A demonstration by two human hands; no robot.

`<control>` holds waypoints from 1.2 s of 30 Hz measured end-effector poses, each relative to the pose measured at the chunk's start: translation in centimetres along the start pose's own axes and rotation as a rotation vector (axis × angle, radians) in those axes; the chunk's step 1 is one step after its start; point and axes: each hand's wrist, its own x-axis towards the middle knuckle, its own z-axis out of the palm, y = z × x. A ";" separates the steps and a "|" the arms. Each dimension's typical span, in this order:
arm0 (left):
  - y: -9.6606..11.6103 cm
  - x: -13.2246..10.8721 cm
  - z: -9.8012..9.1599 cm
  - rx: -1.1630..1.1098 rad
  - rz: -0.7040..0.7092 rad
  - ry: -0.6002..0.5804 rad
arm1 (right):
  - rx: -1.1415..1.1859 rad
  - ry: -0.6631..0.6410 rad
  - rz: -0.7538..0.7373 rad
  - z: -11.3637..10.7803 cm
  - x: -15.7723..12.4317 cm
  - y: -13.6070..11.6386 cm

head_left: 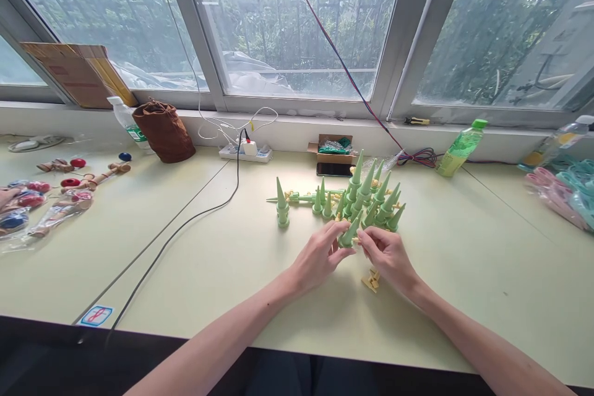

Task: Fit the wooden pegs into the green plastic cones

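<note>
My left hand (322,250) grips a green cone piece (351,232) between thumb and fingers, its tip pointing up and right. Close beside it, my right hand (385,253) pinches a small yellow piece (356,239) against the cone's right side. Behind both hands stands a cluster of green cones (366,189), some with yellow bits on them. A separate green cone (282,204) stands upright to the left, near green parts lying flat. Several loose yellow pieces (371,281) lie on the table just below my right hand.
A black cable (185,213) crosses the table (208,278) at left. Behind are a power strip (245,153), a small cardboard box (335,148), a brown bag (164,131) and a green bottle (461,148). Wooden toys (88,182) lie far left, beside part of another person's hand.
</note>
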 end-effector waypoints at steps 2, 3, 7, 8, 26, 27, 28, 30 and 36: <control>0.3 0.2 -0.1 -0.051 -0.037 0.004 | -0.003 0.019 -0.010 -0.1 0.0 0.0; 0.5 0.3 -0.2 -0.078 -0.057 0.010 | -0.009 0.030 -0.020 -0.1 0.0 -0.1; 1.0 0.6 -0.6 -0.171 -0.144 0.071 | -0.024 0.092 -0.078 -0.5 0.2 0.0; 1.1 0.6 -0.6 -0.201 -0.167 0.078 | -0.019 0.103 -0.087 -0.5 0.2 0.1; 1.0 0.7 -1.0 -0.499 -0.360 -0.129 | 0.077 0.006 -0.087 -0.4 0.1 0.3; 1.0 0.7 -1.0 -0.483 -0.347 -0.129 | 0.076 0.006 -0.080 -0.4 0.0 0.3; 1.0 0.7 -1.0 -0.460 -0.330 -0.123 | 0.076 0.005 -0.071 -0.4 0.0 0.2; 1.0 0.6 -1.0 -0.399 -0.285 -0.102 | 0.079 -0.008 -0.047 -0.4 0.0 0.2; 0.7 0.4 -0.7 -0.274 -0.154 -0.044 | 0.113 -0.040 0.030 -0.4 0.0 0.2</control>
